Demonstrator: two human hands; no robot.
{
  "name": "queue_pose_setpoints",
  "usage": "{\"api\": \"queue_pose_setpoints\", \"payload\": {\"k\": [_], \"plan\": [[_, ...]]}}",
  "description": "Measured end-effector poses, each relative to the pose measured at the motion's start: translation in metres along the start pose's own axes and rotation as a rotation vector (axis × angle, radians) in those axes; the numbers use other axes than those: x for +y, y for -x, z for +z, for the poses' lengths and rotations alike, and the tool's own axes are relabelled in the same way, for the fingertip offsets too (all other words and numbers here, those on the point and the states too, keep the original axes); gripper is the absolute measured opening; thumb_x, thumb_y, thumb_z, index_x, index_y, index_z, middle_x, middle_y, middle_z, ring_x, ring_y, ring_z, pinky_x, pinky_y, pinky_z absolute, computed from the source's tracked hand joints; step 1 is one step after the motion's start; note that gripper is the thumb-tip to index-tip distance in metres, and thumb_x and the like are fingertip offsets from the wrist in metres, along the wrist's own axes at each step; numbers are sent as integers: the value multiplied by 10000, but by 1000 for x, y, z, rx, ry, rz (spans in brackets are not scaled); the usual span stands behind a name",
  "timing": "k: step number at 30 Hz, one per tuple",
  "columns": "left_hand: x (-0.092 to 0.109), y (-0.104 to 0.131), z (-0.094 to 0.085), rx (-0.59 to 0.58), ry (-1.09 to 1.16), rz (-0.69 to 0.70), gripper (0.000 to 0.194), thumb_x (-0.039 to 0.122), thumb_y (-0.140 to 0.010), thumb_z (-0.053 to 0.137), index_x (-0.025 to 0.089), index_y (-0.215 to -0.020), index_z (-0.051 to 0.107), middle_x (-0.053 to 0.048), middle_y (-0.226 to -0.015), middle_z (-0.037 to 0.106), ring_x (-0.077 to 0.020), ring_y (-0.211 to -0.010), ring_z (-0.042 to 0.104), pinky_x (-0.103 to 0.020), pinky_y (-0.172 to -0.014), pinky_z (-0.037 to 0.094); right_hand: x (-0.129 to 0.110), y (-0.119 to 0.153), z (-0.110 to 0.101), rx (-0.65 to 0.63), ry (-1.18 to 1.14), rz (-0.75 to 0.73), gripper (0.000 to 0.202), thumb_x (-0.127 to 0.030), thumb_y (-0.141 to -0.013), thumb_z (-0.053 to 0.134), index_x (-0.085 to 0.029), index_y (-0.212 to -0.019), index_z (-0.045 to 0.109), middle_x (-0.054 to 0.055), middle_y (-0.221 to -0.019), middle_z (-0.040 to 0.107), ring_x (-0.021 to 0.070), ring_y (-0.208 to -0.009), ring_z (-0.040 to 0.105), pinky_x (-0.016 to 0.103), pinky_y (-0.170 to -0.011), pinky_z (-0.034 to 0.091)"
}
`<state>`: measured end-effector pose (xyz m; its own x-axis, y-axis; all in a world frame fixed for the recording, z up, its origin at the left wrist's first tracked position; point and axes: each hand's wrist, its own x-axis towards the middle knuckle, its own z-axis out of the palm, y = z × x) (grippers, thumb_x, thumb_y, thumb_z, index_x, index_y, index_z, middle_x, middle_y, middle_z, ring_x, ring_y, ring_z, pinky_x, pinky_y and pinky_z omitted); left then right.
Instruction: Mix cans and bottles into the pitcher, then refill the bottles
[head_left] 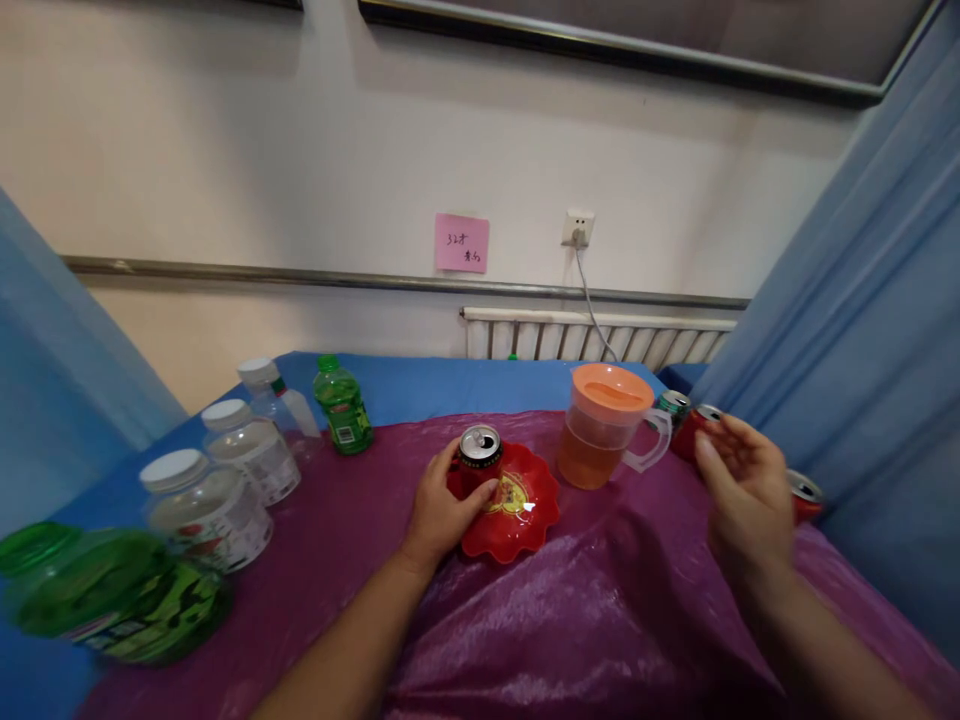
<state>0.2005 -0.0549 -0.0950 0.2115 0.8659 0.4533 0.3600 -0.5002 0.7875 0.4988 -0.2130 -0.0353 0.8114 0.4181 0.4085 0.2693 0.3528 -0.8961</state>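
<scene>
My left hand is wrapped round an opened dark-rimmed can, which stands over the left part of a red scalloped dish with a yellow print. To the dish's right is a clear pitcher with an orange lid and amber liquid inside. My right hand is raised at the right, fingers curved and apart, with nothing visible in it. Just behind its fingertips stands a red can; whether they touch is unclear.
A green can and another red can stand at the right. Along the left are a small green bottle, a clear bottle, two white-lidded jars and a large green bottle. Purple sheeting covers the table.
</scene>
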Motion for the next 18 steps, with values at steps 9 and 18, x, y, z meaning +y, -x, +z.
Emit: {"api": "queue_pose_setpoints", "payload": {"k": [9, 18], "plan": [[-5, 0, 1, -23, 1, 23, 705, 395, -737, 817, 223, -1373, 568, -126, -1331, 675, -313, -1222, 639, -505, -1082, 478, 56, -43, 39, -176, 33, 187, 550, -702, -685, 756, -213, -594, 520, -60, -520, 476, 116, -508, 423, 263, -497, 379], [-3, 2, 2, -26, 14, 21, 700, 373, -708, 834, 240, -1349, 586, -113, -1292, 690, -311, -1171, 658, -506, -1037, 511, 26, -57, 56, -207, -179, 219, 607, -626, -674, 822, -244, -568, 363, -125, -471, 256, 62, -427, 203, 221, -397, 206]]}}
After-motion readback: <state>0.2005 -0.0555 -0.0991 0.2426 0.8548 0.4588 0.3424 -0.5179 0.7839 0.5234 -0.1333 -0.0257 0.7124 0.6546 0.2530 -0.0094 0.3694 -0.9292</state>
